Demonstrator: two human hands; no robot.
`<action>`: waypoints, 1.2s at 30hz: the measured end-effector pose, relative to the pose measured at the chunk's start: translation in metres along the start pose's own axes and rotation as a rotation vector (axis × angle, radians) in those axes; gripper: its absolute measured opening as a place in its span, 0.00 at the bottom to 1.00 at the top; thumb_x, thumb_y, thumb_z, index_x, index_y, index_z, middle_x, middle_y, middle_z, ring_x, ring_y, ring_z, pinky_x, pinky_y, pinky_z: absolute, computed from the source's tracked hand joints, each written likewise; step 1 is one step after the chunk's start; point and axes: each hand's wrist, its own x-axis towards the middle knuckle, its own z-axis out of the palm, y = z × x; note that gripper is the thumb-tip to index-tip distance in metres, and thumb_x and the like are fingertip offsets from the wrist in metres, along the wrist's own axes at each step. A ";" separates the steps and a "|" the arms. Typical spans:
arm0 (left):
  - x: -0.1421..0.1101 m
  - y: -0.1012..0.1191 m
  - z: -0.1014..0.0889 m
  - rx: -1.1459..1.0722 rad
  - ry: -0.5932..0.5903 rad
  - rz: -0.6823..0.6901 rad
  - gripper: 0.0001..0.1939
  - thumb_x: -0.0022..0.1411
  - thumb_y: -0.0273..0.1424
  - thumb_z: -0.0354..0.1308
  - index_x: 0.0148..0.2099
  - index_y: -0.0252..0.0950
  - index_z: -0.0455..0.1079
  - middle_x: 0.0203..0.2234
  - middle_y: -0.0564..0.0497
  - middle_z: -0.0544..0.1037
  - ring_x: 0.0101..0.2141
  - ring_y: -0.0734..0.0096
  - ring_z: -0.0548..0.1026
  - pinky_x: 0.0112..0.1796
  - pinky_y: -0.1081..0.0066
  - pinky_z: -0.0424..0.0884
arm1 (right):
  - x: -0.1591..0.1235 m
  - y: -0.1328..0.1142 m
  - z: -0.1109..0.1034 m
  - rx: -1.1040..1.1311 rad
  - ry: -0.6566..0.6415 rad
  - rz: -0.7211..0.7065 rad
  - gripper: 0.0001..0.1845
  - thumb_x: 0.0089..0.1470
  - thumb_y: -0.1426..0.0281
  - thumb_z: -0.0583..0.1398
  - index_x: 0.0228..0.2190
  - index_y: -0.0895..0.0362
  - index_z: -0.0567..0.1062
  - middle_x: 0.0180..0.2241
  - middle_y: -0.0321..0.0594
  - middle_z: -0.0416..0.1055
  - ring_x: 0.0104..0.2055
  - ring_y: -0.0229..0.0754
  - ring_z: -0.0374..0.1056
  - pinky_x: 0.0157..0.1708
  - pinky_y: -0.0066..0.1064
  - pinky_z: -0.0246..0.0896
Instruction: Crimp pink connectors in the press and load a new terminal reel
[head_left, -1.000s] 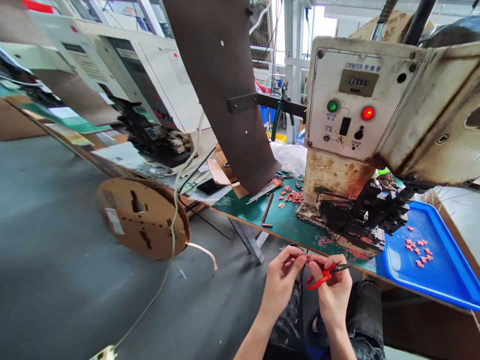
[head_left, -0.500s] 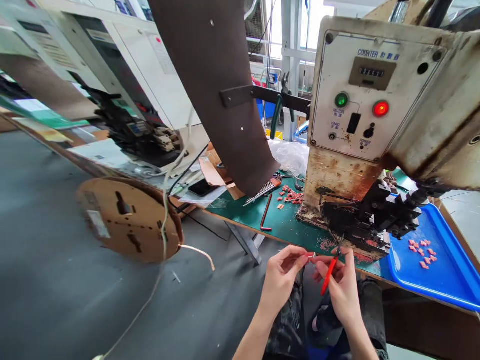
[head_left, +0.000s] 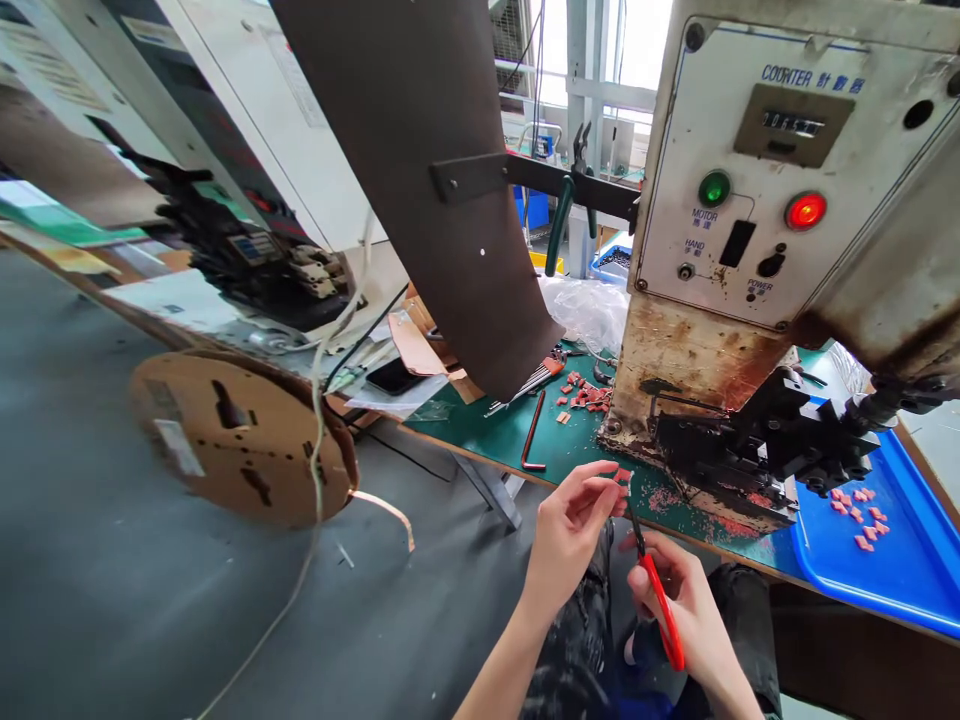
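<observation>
My left hand [head_left: 568, 530] pinches a small red piece [head_left: 622, 476] between thumb and fingertips, held up just in front of the green bench edge. My right hand [head_left: 686, 612] is closed round red-handled snips [head_left: 658, 592], their dark blades pointing up toward the red piece. Both hands hover over my lap, below the rusty press machine [head_left: 720, 300] with its black tooling [head_left: 757, 450].
A blue tray [head_left: 892, 570] with several red pieces lies right of the machine. More red pieces [head_left: 585, 392], hex keys [head_left: 529, 380] and a red hex wrench [head_left: 532, 435] lie on the green bench [head_left: 487, 425]. A cardboard reel [head_left: 240, 440] hangs at left.
My left hand lifted the red piece toward the bench. My right hand dropped lower and turned the snips so the blades point upward. The view shifted left and closer to the machine.
</observation>
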 end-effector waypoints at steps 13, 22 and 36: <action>-0.003 0.000 -0.012 0.065 -0.114 0.018 0.14 0.64 0.39 0.66 0.46 0.35 0.82 0.36 0.46 0.85 0.33 0.65 0.84 0.36 0.71 0.82 | 0.009 0.003 0.007 0.001 0.111 -0.025 0.37 0.50 0.40 0.68 0.46 0.58 0.83 0.20 0.30 0.61 0.22 0.37 0.56 0.21 0.25 0.55; 0.002 0.002 -0.012 0.103 -0.081 0.052 0.11 0.61 0.35 0.68 0.43 0.34 0.83 0.34 0.46 0.86 0.34 0.64 0.84 0.39 0.70 0.83 | 0.005 -0.010 0.002 -0.024 0.063 0.005 0.34 0.51 0.41 0.68 0.42 0.58 0.83 0.20 0.30 0.60 0.21 0.34 0.53 0.20 0.25 0.49; -0.001 0.004 -0.007 0.026 -0.088 0.055 0.11 0.61 0.35 0.70 0.43 0.34 0.83 0.35 0.46 0.86 0.36 0.64 0.84 0.42 0.69 0.83 | -0.001 -0.015 -0.002 0.005 0.055 0.008 0.33 0.51 0.41 0.68 0.41 0.59 0.83 0.21 0.32 0.62 0.22 0.35 0.53 0.22 0.26 0.53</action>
